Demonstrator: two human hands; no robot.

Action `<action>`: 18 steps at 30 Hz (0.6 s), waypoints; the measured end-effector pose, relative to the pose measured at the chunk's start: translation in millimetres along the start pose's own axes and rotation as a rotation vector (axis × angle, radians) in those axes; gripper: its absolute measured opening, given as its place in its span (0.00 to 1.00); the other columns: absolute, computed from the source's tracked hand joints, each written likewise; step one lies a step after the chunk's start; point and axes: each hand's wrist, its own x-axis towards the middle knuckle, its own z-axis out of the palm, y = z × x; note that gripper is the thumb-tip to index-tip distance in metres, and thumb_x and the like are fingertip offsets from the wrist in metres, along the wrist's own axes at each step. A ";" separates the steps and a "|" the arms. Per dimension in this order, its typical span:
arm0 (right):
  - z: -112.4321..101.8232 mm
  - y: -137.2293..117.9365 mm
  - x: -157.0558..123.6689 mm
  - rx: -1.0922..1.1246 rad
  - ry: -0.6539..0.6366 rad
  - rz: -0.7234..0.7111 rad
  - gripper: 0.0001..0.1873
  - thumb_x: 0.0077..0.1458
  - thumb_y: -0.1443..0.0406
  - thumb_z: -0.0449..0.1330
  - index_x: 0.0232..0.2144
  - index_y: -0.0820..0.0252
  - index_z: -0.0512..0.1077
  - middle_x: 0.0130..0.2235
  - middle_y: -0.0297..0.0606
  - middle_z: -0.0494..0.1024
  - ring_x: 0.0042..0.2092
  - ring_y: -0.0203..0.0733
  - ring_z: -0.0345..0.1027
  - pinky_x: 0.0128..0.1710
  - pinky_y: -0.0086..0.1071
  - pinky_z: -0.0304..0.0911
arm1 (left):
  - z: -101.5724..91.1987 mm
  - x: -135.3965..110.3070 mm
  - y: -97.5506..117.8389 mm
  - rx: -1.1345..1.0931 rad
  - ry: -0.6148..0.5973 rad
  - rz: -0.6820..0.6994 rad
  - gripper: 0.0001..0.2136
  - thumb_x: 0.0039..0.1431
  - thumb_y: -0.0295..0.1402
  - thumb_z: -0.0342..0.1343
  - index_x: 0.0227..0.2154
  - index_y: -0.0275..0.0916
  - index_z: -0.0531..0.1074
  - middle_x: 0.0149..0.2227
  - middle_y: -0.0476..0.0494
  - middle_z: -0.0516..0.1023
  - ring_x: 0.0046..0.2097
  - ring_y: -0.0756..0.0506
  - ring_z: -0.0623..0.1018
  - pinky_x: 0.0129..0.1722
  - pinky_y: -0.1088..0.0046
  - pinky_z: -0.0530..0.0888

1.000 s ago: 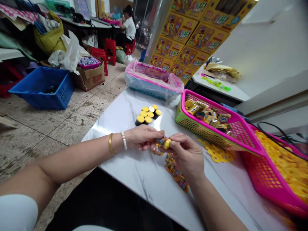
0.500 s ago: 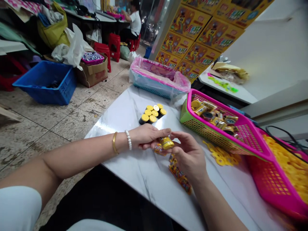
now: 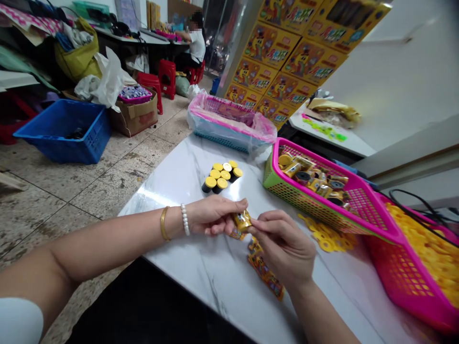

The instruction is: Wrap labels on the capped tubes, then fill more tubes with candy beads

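My left hand (image 3: 214, 213), with a pearl bracelet and a gold bangle at its wrist, grips a small yellow canister (image 3: 243, 221) between thumb and fingers. Shiny film seems to cover it. The thumb and forefinger of my right hand (image 3: 289, 246) pinch its near right edge. Colourful printed wrappers (image 3: 267, 276) lie on the white marbled table (image 3: 201, 267) below my right hand, and another is partly hidden under the canister. Farther back stands a cluster of several black canisters with yellow lids (image 3: 221, 183).
A pink and green basket (image 3: 380, 217) at the right holds wrapped canisters. Beside it lie flat yellow plastic pieces (image 3: 326, 235), with more in a pink basket (image 3: 398, 272). A plastic-lined basket (image 3: 229, 126) stands at the table's far edge. Yellow boxes (image 3: 272, 45) are stacked behind.
The canister has tilted in my left hand, and its plain yellow lid end no longer shows. My right fingers have closed from a loose curve into a pinch at its edge.
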 end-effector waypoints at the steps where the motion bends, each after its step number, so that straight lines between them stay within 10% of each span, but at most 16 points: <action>1: -0.1 -0.7 0.2 0.002 0.026 -0.010 0.06 0.51 0.70 0.69 0.29 0.53 0.79 0.30 0.35 0.74 0.28 0.35 0.68 0.23 0.28 0.64 | 0.1 0.4 0.0 -0.018 -0.008 -0.008 0.25 0.59 0.54 0.55 0.25 0.33 0.70 0.14 0.53 0.70 0.10 0.56 0.61 0.08 0.81 0.53; 13: -0.9 -6.0 1.2 0.059 0.022 0.029 0.05 0.54 0.69 0.66 0.31 0.53 0.80 0.31 0.35 0.73 0.29 0.34 0.69 0.26 0.28 0.68 | 0.8 0.1 -3.4 -0.033 -0.037 0.009 0.23 0.64 0.52 0.52 0.25 0.35 0.68 0.12 0.53 0.69 0.09 0.56 0.59 0.07 0.82 0.52; 18: 5.0 -6.1 -0.1 0.166 -0.105 0.165 0.26 0.48 0.65 0.71 0.51 0.48 0.74 0.45 0.38 0.73 0.35 0.37 0.75 0.33 0.32 0.76 | 3.4 -1.0 -0.5 -0.053 -0.008 0.008 0.22 0.66 0.50 0.50 0.29 0.34 0.68 0.14 0.53 0.70 0.09 0.56 0.61 0.08 0.82 0.52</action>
